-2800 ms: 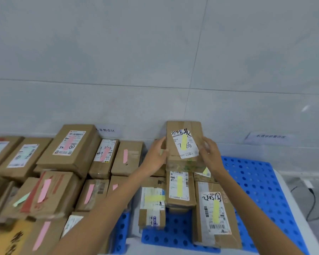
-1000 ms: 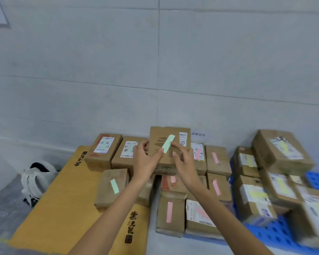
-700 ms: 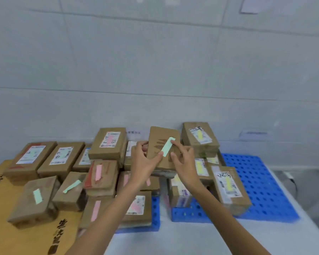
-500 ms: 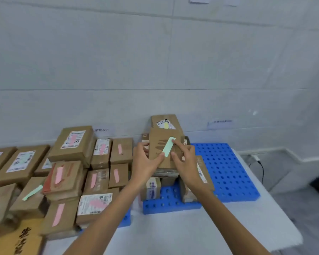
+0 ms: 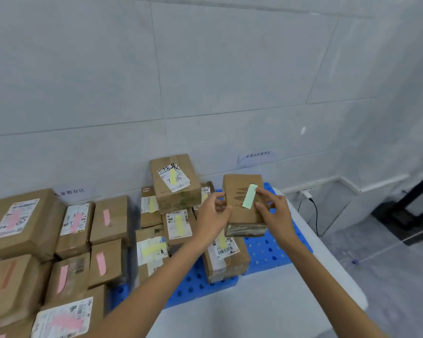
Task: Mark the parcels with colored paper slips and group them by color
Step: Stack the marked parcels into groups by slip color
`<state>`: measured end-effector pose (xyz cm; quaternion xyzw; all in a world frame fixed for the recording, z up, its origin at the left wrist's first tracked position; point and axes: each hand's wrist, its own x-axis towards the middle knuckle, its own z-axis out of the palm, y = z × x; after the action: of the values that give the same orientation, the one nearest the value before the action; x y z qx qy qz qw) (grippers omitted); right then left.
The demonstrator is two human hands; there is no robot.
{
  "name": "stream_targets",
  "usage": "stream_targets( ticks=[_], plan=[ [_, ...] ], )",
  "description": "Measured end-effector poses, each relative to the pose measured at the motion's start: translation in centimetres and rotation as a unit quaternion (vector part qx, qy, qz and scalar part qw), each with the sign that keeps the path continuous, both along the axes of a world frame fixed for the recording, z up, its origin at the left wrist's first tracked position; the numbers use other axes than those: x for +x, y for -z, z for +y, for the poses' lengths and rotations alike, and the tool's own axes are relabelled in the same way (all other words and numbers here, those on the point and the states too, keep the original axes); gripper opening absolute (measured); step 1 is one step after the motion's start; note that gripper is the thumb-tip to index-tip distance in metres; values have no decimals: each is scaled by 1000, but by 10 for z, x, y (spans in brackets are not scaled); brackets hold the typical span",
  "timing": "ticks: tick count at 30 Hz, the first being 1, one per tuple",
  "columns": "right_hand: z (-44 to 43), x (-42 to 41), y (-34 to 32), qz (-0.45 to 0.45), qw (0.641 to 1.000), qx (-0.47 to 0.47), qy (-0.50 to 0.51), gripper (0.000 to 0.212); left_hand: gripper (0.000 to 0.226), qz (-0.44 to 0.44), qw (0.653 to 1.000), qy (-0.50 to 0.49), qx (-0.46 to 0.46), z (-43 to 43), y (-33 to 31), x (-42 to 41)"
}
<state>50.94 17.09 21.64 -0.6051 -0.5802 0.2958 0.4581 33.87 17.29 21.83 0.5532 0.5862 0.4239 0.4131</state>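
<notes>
Sorting Nearly Done

Pink-slip parcels (image 5: 108, 220) sit bunched just past the left edge of the blue tray (image 5: 266, 254). Yellow-slip parcels (image 5: 176, 186) are piled on its left half. Above its back right corner, the left hand (image 5: 211, 220) and right hand (image 5: 275, 215) hold up the green-slip parcel (image 5: 241, 219), fingers curled round its sides. No green pile shows; it likely needs a home.

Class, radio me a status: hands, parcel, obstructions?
Left hand, right hand both grip brown cardboard parcel bearing green paper slip. Held above blue perforated pallet. Yellow-slipped parcel stack close beside it.
</notes>
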Motion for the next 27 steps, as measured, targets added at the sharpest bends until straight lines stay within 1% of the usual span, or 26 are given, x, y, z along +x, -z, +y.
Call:
stream_targets(
  ticks=[2, 4, 9, 12, 16, 19, 22, 25, 27],
  plan=[
    [18, 17, 8, -2, 1000, -9, 16, 34, 32, 3, 1000, 24, -20, 17, 7, 13],
    [35, 31, 19, -1, 1000, -20, 24, 33, 35, 6, 998, 39, -39, 33, 14, 26],
    [85, 66, 49, 5, 998, -62, 10, 33, 39, -5, 994, 30, -105, 78, 37, 62],
    [124, 85, 70, 4, 995, -97, -28, 31, 45, -9, 987, 13, -159, 113, 56, 88],
    [175, 98, 104, 7, 984, -149, -101, 35, 50, -10, 971, -40, -236, 160, 76, 120],
    [215, 101, 130, 6, 967, -195, -162, 46, 50, -11, 960, -89, -265, 197, 101, 133],
    [248, 100, 154, 18, 945, -252, -209, 53, 49, 2, 948, -102, -301, 230, 121, 139],
    [266, 98, 174, 10, 927, -265, -266, 66, 46, -4, 936, -121, -332, 250, 141, 139],
    [276, 94, 182, 5, 919, -265, -292, 72, 40, -2, 939, -143, -314, 260, 157, 136]
  ],
)
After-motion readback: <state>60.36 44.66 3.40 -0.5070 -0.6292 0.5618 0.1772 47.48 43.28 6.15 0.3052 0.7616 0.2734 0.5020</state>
